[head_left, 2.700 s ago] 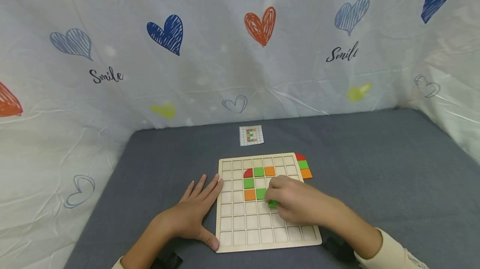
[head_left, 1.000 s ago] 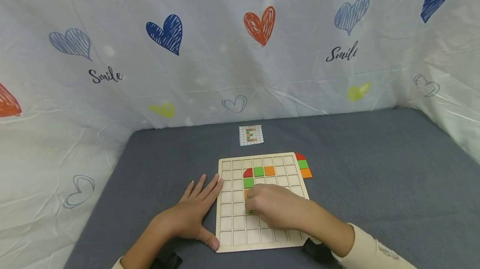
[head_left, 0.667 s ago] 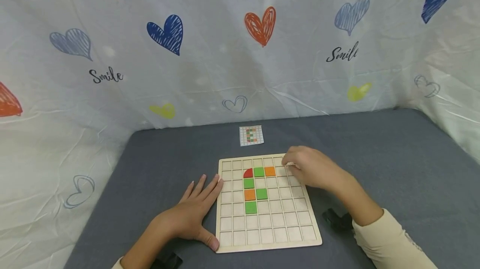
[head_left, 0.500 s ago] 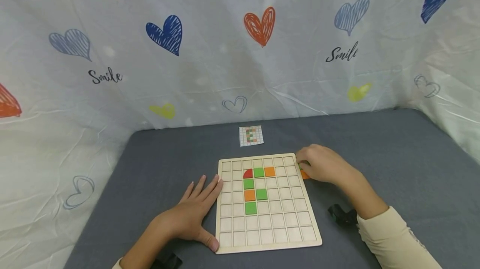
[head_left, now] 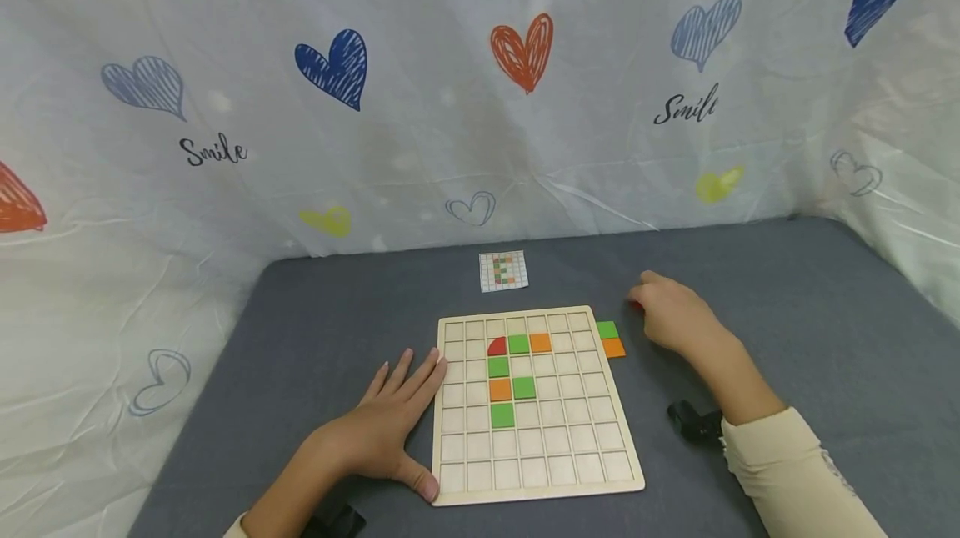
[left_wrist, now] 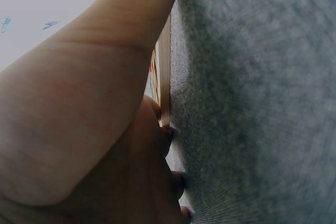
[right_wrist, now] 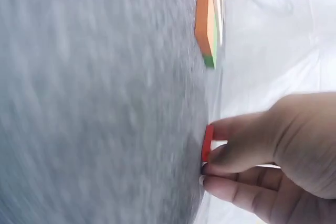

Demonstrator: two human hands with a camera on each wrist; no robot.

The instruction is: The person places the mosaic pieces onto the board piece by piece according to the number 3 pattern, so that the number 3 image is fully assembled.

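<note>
A pale wooden grid board (head_left: pixel 555 438) lies on the grey table. Its cells hold a red rounded tile (head_left: pixel 497 346), several green tiles (head_left: pixel 523 388) and two orange tiles (head_left: pixel 500 389). My left hand (head_left: pixel 382 434) rests with spread fingers, its index finger and thumb touching the board's left edge. Off the board's upper right corner, my right hand (head_left: pixel 675 313) pinches a red tile (right_wrist: pixel 207 143) between thumb and fingers, close to the cloth; in the head view that tile is mostly hidden by the hand.
A green tile (head_left: pixel 607 329) and an orange tile (head_left: pixel 613 347) lie against the board's right edge. Behind the board lies a small printed pattern card (head_left: pixel 504 271). A white curtain (head_left: pixel 420 138) with hearts hangs behind the table (head_left: pixel 352 296).
My right hand set a green tile in the third column, below the orange one. It then moved up right and took the red tile away from the side row. The left hand stayed still.
</note>
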